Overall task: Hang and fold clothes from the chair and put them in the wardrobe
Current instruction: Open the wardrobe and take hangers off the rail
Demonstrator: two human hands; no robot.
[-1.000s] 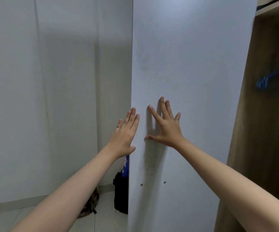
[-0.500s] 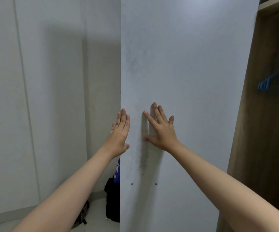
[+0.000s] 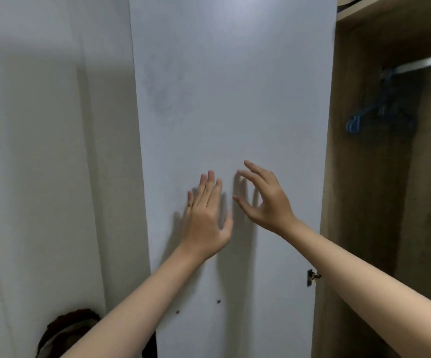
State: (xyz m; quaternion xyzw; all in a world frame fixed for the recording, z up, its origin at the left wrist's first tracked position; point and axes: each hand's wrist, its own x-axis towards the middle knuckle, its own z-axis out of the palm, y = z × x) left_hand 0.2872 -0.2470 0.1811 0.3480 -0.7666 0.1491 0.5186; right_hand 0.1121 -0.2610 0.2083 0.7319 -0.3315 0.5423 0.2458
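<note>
1. Straight ahead, at 12 o'clock, stands the white wardrobe door [image 3: 235, 112], swung open and seen face-on; the wardrobe [image 3: 390, 202] interior lies at 3 o'clock.
2. Both hands are empty: the left hand [image 3: 206, 218] is flat and spread on the panel, the right hand [image 3: 266, 200] loosely curled with fingertips [image 3: 240, 173] near it; whether they touch I cannot tell.
3. No clothes or chair are in view.
4. Judged by look, the door is a stiff, smooth, light board on a hinge [image 3: 312, 277]; it offers no handle here, so push with flat palms or hook its free edge at 9 o'clock.
5. Blue hangers [image 3: 369, 115] hang from the rail [image 3: 426, 63] at 2 o'clock: thin, springy, best lifted by the hook.
</note>
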